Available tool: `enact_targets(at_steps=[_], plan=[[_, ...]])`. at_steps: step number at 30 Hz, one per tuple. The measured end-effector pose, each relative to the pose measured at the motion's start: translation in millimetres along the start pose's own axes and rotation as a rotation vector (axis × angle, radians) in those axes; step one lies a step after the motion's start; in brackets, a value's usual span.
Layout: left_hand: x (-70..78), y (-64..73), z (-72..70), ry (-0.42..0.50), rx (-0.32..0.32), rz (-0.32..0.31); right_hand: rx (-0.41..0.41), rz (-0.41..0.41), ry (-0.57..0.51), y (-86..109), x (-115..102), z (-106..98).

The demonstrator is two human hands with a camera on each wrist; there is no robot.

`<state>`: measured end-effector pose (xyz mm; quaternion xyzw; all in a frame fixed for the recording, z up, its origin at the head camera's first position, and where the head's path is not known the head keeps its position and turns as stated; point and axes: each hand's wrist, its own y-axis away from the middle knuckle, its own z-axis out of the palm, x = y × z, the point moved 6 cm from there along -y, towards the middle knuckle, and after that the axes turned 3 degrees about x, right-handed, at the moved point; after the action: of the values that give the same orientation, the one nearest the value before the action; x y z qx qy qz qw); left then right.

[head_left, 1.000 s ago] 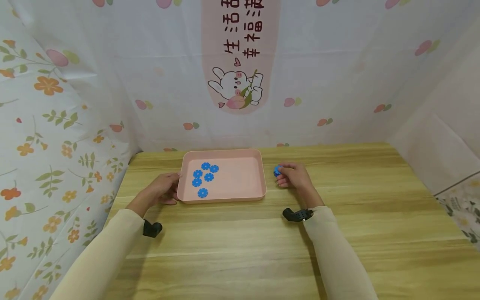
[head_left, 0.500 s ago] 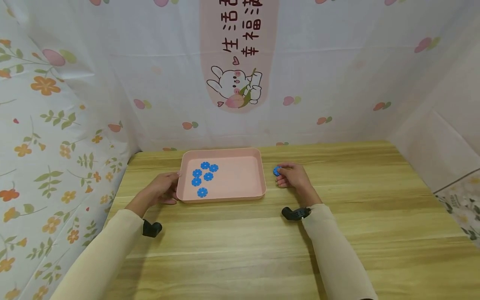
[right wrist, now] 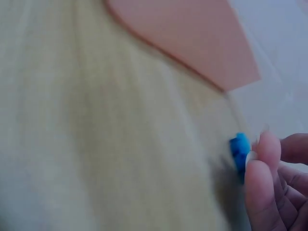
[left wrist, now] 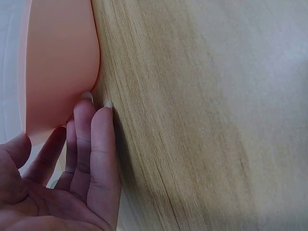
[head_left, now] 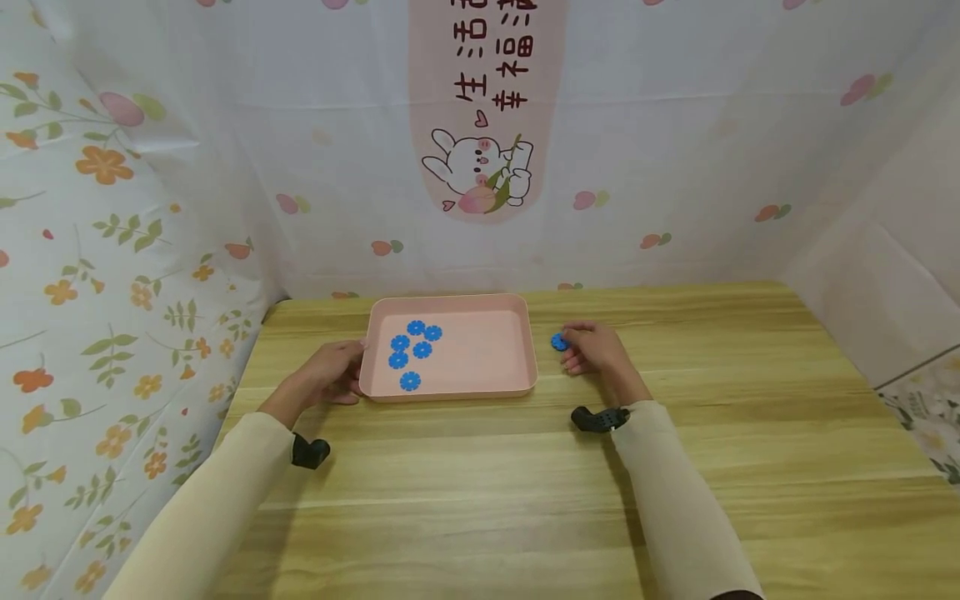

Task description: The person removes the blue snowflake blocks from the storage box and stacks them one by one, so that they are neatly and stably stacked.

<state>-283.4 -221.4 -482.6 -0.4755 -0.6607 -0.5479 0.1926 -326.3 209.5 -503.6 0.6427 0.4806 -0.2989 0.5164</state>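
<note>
Right hand [head_left: 596, 348]: thumb and fingertips pinch a blue disc [head_left: 559, 342] (one or several stacked, cannot tell) over the table [head_left: 450, 483], beyond the right edge of the tray [head_left: 487, 350]. The disc lies on the hand's tray-facing side. Left hand [head_left: 335, 371], farther off, grips the tray's left edge; six loose discs [head_left: 422, 349] occupy the left half.
</note>
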Motion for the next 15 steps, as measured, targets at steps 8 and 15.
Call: enact_targets(at_steps=[8,15], plan=[[-2.0,-3.3,-1.5,0.008,0.002,-0.011,-0.036,-0.081,0.036,-8.2,-40,3],[-3.1,-4.6,-1.9,0.015,-0.008,-0.010,-0.077,-0.133,0.094,-13.7,-80,28]])
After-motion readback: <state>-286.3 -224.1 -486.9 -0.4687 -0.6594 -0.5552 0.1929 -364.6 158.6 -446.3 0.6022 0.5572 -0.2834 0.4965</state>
